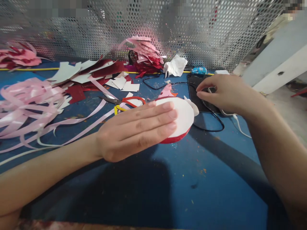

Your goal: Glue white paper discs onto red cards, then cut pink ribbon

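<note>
My left hand (139, 127) reaches in from the left, its fingers straight and pressed together across the white face of a round, red-edged piece (183, 115). The thumb is hidden, and the piece appears held above the table. On the right, my right hand (220, 92) is over a black flat pad (194, 83), its thumb and fingertips brought close together. What they hold, if anything, cannot be made out. A black cable (219, 129) and a white cable (238, 124) run beside this hand. Just behind the round piece lies a pink piece (166, 90).
Scissors with red handles (130, 101) lie left of centre. Pink ribbon (33, 99) is heaped at the left, near white and dark red scraps (96, 72). A crumpled white tissue (176, 65) stands before the perforated metal panel (203, 38). The table (216, 188) is blue.
</note>
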Demonstrator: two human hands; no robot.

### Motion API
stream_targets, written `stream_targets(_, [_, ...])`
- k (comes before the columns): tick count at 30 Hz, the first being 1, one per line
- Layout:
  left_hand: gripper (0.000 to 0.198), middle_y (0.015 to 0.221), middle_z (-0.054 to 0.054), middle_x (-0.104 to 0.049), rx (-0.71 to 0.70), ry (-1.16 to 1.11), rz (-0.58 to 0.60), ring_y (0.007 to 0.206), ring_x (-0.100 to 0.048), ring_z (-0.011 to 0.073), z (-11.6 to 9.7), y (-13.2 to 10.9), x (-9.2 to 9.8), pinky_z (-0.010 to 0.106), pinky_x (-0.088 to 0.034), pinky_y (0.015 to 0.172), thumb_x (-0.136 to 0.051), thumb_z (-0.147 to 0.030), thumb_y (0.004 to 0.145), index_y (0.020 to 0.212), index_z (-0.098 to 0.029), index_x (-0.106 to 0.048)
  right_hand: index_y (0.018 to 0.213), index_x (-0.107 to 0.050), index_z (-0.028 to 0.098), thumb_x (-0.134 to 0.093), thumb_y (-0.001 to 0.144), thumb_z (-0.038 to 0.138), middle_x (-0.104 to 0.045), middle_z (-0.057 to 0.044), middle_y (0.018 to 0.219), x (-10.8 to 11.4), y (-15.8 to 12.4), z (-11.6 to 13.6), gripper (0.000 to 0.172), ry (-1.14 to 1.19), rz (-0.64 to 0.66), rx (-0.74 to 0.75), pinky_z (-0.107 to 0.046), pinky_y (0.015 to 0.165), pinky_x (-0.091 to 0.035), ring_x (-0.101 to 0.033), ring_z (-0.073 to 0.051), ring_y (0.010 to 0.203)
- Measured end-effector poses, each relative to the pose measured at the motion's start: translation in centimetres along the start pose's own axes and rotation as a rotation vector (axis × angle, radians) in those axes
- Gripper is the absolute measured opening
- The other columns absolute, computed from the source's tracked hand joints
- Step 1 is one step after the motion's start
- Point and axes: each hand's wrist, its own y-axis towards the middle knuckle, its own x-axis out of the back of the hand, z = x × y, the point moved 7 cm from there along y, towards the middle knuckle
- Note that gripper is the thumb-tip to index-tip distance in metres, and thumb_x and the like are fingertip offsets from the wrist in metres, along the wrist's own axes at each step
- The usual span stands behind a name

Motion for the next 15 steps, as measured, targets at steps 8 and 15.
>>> stream_targets(8, [0.028, 0.112, -0.001, -0.068, -0.179, 0.218, -0.093, 0.120, -0.055, 0.0219, 1.4, 0.7, 0.6, 0.042, -0.035, 0.111, -0.063, -0.012, 0.079, 0.103, -0.026, -0.069, 0.116, -0.055, 0.027, -0.044, 0.088, 0.034, -0.063, -0.003, 0.115, -4.5, -2.5, 8.0, 0.031, 1.382, 0.627, 0.113, -0.030, 0.079, -0.050, -0.062, -0.015, 0.096])
stream_targets(15, [0.030, 0.127, -0.004, -0.060, -0.314, 0.330, -0.193, 0.122, -0.053, 0.0193, 2.5, 0.7, 1.5, 0.037, -0.040, 0.109, -0.052, -0.021, 0.090, 0.116, -0.031, -0.063, 0.066, -0.048, 0.017, -0.042, 0.092, 0.040, -0.029, 0.007, 0.051, -5.7, -3.9, 9.0, 0.035, 1.651, 0.774, -0.178, -0.016, 0.035, -0.017, -0.017, -0.003, 0.039])
